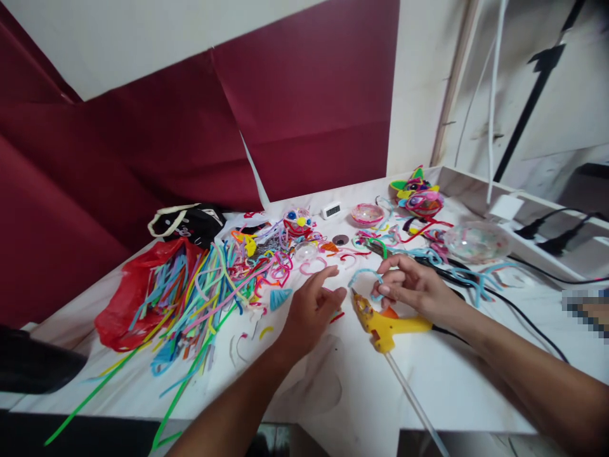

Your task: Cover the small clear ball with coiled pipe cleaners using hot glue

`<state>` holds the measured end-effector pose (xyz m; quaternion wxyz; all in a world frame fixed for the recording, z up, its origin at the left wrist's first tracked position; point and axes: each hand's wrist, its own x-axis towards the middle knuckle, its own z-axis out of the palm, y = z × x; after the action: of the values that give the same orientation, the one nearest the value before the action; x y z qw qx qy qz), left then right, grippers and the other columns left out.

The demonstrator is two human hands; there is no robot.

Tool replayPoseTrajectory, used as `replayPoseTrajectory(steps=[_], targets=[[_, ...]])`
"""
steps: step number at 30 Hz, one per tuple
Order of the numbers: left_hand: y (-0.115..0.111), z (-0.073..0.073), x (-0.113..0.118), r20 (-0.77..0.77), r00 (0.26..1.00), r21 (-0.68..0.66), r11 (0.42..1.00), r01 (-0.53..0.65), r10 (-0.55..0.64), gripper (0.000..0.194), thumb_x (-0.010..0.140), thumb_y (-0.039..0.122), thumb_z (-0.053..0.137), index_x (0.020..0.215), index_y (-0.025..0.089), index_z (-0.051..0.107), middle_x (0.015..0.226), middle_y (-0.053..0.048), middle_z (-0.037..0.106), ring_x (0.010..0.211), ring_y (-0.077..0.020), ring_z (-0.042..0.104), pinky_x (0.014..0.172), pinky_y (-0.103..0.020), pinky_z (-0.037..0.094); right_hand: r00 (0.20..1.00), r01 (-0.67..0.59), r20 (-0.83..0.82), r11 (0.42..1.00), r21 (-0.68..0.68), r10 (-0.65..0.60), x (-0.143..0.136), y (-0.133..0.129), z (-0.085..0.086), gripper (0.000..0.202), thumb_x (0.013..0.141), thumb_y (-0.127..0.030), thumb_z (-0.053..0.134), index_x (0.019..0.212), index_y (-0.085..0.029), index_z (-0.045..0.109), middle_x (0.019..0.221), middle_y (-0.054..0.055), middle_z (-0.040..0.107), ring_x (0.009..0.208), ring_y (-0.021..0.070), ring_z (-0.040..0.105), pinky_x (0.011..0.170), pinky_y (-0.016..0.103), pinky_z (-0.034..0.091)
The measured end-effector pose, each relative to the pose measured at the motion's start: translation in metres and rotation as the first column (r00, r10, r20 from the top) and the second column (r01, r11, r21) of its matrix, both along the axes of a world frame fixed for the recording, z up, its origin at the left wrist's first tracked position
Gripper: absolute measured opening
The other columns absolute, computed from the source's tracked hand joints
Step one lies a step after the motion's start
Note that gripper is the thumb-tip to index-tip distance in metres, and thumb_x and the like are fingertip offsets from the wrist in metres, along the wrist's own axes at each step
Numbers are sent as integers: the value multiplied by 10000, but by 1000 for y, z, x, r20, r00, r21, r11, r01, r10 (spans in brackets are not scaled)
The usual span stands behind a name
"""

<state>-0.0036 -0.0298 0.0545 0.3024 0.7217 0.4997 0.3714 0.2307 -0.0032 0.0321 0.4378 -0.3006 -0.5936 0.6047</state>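
My right hand (412,285) pinches a short light-blue pipe cleaner (364,271) between thumb and fingers; the piece is bent into an open curve. Facing it from the left, my left hand (311,304) has its thumb and fingers apart, and I see nothing in them. A yellow hot glue gun (402,325) lies on the table just below my right hand. Its nozzle points up toward the curved piece, and a clear glue stick (413,400) sticks out toward the table's front edge. A small red pipe cleaner piece (337,317) lies beside my left thumb.
Many pipe cleaners (209,298) spill from a red plastic bag (118,311) at left. Decorated ball figures (298,222), a pink-rimmed bowl (367,214), a clear plastic half-dome (478,241) and a small digital clock (332,210) stand behind. Black cables (523,324) cross the right side.
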Motion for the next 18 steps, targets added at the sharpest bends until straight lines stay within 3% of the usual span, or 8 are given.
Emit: replayPoseTrajectory(steps=[2,7,9,12,14,18], targets=[[7,-1,8,83,995,-117,991,61,-52,435,893,426,589,1252,181,577,768,-26,694,632,-143,633,556,-241,482,1000,-5,-7,1000,-19,5,-1,-2,0,357,819,-385,750,1002,-227,487,782,-21,717,637,105,672,598,215,523],[11,-10,10,127,986,81,992,99,-108,196,903,317,589,973,176,707,1024,-68,712,906,-165,636,765,-256,483,1000,8,3,994,-105,-7,-1,-7,4,402,772,-392,794,1049,-216,562,789,8,753,615,99,658,541,185,496],[10,-12,7,237,965,52,993,106,-116,205,905,335,593,970,177,706,1012,-66,714,853,-147,628,729,-247,482,1000,-25,-16,989,-144,23,0,-8,6,374,764,-367,805,1047,-204,621,782,12,756,620,100,664,556,188,507],[11,-12,2,456,884,-66,986,156,-109,250,868,392,647,972,170,694,945,-64,724,681,-107,590,604,-227,461,992,-118,-72,980,-162,108,2,-8,4,266,776,-322,800,988,-196,700,756,14,755,663,116,689,633,215,539],[13,-13,1,584,800,-88,970,228,-135,244,847,393,679,934,164,685,913,-63,733,675,-111,606,624,-240,478,981,-179,-103,970,-167,164,3,-7,2,228,774,-328,800,947,-195,734,757,23,756,663,124,693,641,226,543],[17,-12,-1,737,649,-81,929,361,-188,231,836,381,698,837,161,628,725,-37,718,629,-132,631,610,-264,493,980,-164,-143,963,-215,135,5,-5,0,209,732,-344,830,869,-197,771,808,38,761,641,96,657,619,193,525]])
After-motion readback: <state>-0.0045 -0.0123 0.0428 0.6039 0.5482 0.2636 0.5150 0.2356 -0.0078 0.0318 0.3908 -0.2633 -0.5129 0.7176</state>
